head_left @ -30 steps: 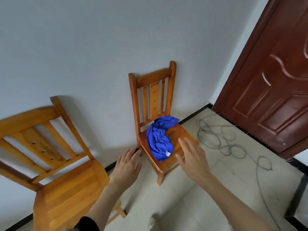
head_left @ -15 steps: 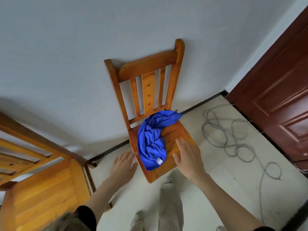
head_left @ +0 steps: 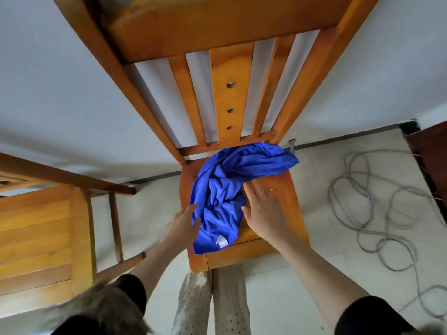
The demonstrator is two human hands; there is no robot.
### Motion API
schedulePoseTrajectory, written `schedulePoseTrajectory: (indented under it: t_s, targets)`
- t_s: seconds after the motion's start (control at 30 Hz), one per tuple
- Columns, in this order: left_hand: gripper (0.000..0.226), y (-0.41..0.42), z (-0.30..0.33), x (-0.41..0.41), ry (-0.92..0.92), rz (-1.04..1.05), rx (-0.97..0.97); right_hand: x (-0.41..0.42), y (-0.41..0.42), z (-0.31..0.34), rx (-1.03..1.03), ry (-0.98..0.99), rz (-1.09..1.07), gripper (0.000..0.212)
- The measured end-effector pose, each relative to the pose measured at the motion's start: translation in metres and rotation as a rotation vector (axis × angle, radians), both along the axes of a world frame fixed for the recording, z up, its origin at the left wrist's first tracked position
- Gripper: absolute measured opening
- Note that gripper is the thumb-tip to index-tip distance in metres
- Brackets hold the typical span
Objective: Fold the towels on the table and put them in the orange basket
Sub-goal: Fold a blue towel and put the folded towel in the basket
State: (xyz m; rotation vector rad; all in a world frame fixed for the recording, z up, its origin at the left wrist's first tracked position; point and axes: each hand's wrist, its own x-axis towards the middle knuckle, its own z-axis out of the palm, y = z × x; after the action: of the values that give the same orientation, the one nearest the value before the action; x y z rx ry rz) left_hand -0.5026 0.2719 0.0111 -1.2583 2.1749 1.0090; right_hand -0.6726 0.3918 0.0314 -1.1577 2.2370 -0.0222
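A: What fills the view?
B: A slatted orange-brown wooden chair (head_left: 285, 189) against the pale wall, with a second wooden chair (head_left: 43, 233) to its left and a loose grey cable (head_left: 377, 213) coiled on the tiled floor.

A: And the towel?
B: A crumpled bright blue towel (head_left: 225, 197) lies on the nearer chair's seat.

A: The hands?
B: Both spread wide, gripping nothing. The right hand (head_left: 264, 211) is at the towel's right edge, the left hand (head_left: 182, 228) at its left edge.
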Motion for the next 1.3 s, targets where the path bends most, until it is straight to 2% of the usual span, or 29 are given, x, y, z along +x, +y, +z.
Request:
schedulePoseTrajectory:
  t_s: [0.1, 0.2, 0.37, 0.43, 0.5, 0.6, 0.63, 0.73, 0.8, 0.83, 0.93, 1.03, 1.1, 1.13, 1.17, 1.3]
  targets:
    - [0.047, -0.014, -0.033, -0.021, 0.068, 0.145, -0.019, -0.013, -0.014, -0.04, 0.01, 0.005, 0.176, 0.065]
    - [0.052, -0.027, -0.07, -0.035, 0.157, 0.204, -0.049, -0.022, -0.027, -0.08, -0.006, 0.024, 0.26, 0.067]
    - [0.068, -0.045, -0.118, -0.06, 0.175, 0.192, -0.059, -0.017, -0.034, -0.133, 0.052, -0.044, 0.297, 0.067]
    - [0.069, -0.049, -0.127, -0.072, 0.167, 0.258, -0.038, -0.013, -0.03, -0.148, 0.068, -0.057, 0.281, 0.067]
    - [0.056, -0.052, -0.131, -0.078, 0.15, 0.332, -0.065, -0.01, -0.025, -0.154, 0.099, -0.083, 0.266, 0.067]
    - [0.019, -0.048, -0.123, -0.08, 0.186, 0.365, -0.11, -0.007, -0.021, -0.153, 0.118, -0.142, 0.247, 0.063]
    - [0.01, -0.046, -0.118, -0.079, 0.218, 0.366, -0.104, -0.008, -0.02, -0.15, 0.105, -0.179, 0.213, 0.06]
    - [0.022, -0.036, -0.091, -0.075, 0.269, 0.316, -0.119, -0.017, -0.025, -0.127, 0.033, -0.307, -0.051, 0.051]
    - [0.019, -0.03, -0.066, -0.072, 0.271, 0.251, -0.133, -0.027, -0.032, -0.107, -0.084, -0.312, -0.237, 0.055]
    - [0.019, -0.027, -0.052, -0.069, 0.281, 0.213, -0.138, -0.03, -0.035, -0.096, -0.148, -0.283, -0.264, 0.06]
    - [0.021, -0.022, -0.005, -0.061, 0.329, 0.07, -0.157, -0.034, -0.047, -0.06, -0.27, -0.107, -0.037, 0.07]
    - [0.019, -0.025, 0.05, -0.055, 0.351, -0.021, -0.138, -0.03, -0.058, -0.022, -0.344, -0.04, 0.152, 0.041]
    - [0.01, -0.031, 0.083, -0.046, 0.374, -0.005, -0.114, -0.027, -0.063, 0.01, -0.418, -0.019, 0.137, 0.023]
    - [0.016, -0.033, 0.1, -0.041, 0.387, 0.022, -0.116, -0.025, -0.064, 0.028, -0.446, -0.016, 0.116, 0.019]
    - [0.02, -0.035, 0.118, -0.035, 0.403, 0.047, -0.119, -0.024, -0.064, 0.046, -0.47, -0.019, 0.095, 0.018]
    - [0.01, -0.039, 0.185, -0.007, 0.47, 0.104, -0.121, -0.009, -0.064, 0.113, -0.527, -0.037, 0.006, 0.015]
